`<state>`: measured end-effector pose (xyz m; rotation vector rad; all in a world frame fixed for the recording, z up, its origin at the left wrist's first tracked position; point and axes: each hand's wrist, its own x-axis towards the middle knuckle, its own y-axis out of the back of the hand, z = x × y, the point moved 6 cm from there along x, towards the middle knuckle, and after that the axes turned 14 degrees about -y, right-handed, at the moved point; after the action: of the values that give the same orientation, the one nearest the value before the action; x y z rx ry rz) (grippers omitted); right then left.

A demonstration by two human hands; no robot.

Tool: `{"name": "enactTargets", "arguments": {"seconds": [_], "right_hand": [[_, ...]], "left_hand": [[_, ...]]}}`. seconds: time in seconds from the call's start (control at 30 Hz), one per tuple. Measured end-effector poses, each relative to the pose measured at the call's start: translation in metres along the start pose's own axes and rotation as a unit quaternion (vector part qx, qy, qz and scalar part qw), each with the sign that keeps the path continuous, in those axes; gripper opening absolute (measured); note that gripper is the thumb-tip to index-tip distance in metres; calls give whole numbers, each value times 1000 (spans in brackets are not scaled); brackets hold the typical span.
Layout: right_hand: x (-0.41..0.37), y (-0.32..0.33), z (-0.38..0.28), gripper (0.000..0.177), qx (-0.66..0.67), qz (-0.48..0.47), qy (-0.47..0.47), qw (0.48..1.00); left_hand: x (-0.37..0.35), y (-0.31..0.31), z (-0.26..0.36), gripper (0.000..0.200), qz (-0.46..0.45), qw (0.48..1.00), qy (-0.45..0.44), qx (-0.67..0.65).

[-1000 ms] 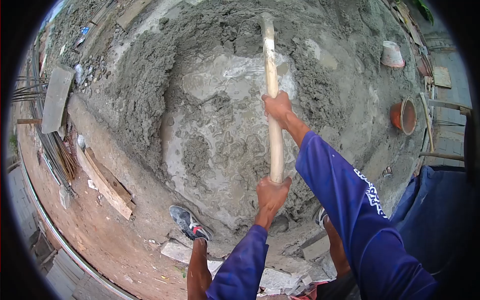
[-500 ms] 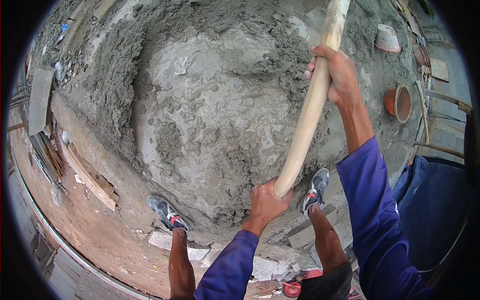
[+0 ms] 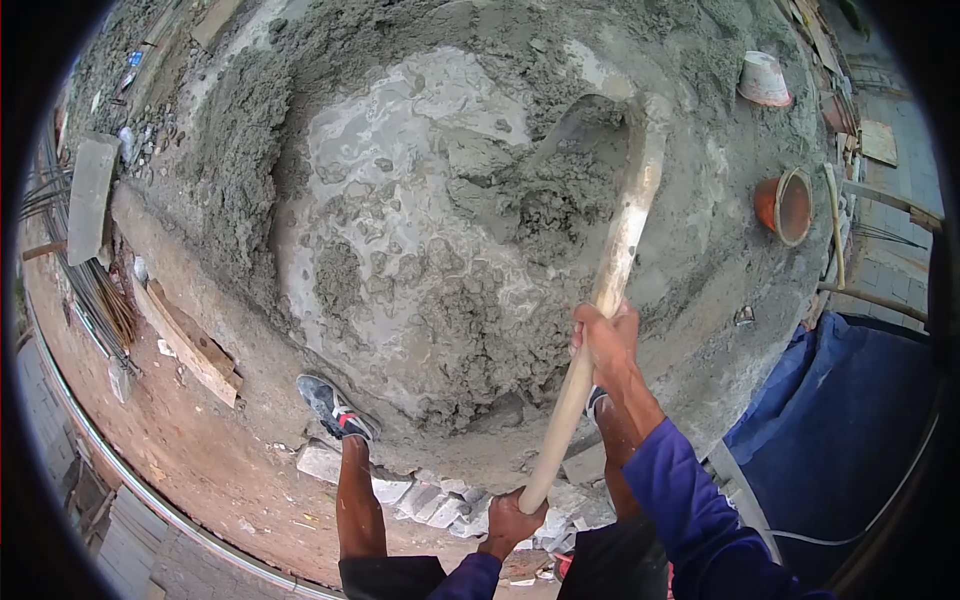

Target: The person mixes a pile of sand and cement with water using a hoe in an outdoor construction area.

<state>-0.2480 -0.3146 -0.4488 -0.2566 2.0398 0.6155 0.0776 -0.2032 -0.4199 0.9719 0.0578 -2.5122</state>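
Note:
Both hands grip a hoe with a long pale wooden handle (image 3: pixel 578 385). My left hand (image 3: pixel 514 521) is closed round the handle's butt end, low and close to my legs. Farther up, my right hand (image 3: pixel 608 335) wraps the middle of the shaft. The muddy hoe blade (image 3: pixel 587 122) lies in the wet grey mortar (image 3: pixel 400 150), its lower edge partly hidden by the mix. Thicker, lumpy mortar (image 3: pixel 555 215) sits just on the near side of the blade.
A banked rim of stiff mix (image 3: pixel 235 180) curves along the left. To the right are a pale bucket (image 3: pixel 765 79), an orange bucket (image 3: pixel 784 206) and a blue tarp (image 3: pixel 840 430). Broken blocks (image 3: pixel 430 503) lie by my feet; planks (image 3: pixel 185 345) and rebar (image 3: pixel 95 305) are left.
Both hands have drawn the hoe down and toward my body. Its blade, out of frame before, now shows in the mortar. My right hand is much lower.

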Motion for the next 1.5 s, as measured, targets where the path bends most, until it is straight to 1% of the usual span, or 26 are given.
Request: {"name": "enactTargets", "arguments": {"seconds": [0.07,0.13,0.23,0.27,0.3,0.33,0.43,0.47,0.63,0.7,0.77,0.83,0.87,0.9,0.97,1.03,1.07,1.13,1.17,1.2,1.23,1.27,1.3,1.33,1.43,1.5], "right_hand": [[-38,19,-35,29,23,13,41,999],[-39,34,-91,28,13,43,103,994],[19,40,-152,29,9,84,179,980],[40,34,-149,24,-4,96,159,982],[59,30,-134,19,-18,107,141,984],[88,27,-96,17,-36,95,75,992],[128,5,79,14,-44,72,-121,989],[110,-1,112,12,-25,13,-167,986],[15,-3,164,17,34,-14,-144,989],[-34,1,178,24,28,-8,-155,987],[-71,12,150,24,41,-32,-144,988],[-88,20,91,24,69,-68,-120,988],[-77,21,46,24,73,-81,-112,988],[-63,18,-3,23,72,-67,-30,995],[-22,0,-79,17,48,-41,58,996],[38,-29,-118,16,28,-23,116,993],[76,-45,-119,17,12,-28,109,994],[124,-74,-68,17,-53,1,28,998],[131,-87,-21,17,-50,-18,-9,999],[147,-93,37,30,-75,-16,-56,995],[150,-95,94,33,-98,-8,-62,993],[118,-89,125,36,-135,-25,-98,986],[94,-81,149,36,-160,-4,-99,982],[74,-76,171,19,-100,-13,-110,989],[18,-45,203,23,-86,-17,-146,985],[-3,-23,205,25,-35,-30,-160,986]], "left_hand": [[3,-9,10,21,-7,1000,-7,-8],[54,-2,49,23,-7,993,-113,-26],[121,15,81,30,-15,992,-126,-7],[130,25,87,33,-36,996,-79,-6],[127,34,90,37,-55,998,-33,-4],[111,44,91,37,-54,998,-32,-4],[35,69,77,45,-107,987,107,53],[9,77,74,46,-104,982,146,66],[-94,52,-11,40,-95,983,123,95],[-146,37,-49,29,-23,992,118,48],[-159,22,-60,25,-4,992,127,7],[-145,8,-48,21,3,998,54,-26],[-113,8,-32,20,9,1000,10,-16],[-75,11,-12,21,4,999,-28,-17],[3,24,19,25,18,997,-69,-17],[73,57,44,29,25,998,-26,-48],[92,74,56,29,52,998,-29,-29],[89,82,41,33,13,996,56,-72],[65,81,35,35,5,992,96,-80],[31,74,27,37,0,987,134,-90],[-2,64,18,33,-3,983,161,-90],[-37,54,10,30,-9,977,191,-91],[-65,46,6,29,6,976,197,-97],[-90,41,2,29,23,974,203,-102],[-149,28,-37,37,0,978,200,-54],[-173,17,-55,29,0,975,212,-65]]}}
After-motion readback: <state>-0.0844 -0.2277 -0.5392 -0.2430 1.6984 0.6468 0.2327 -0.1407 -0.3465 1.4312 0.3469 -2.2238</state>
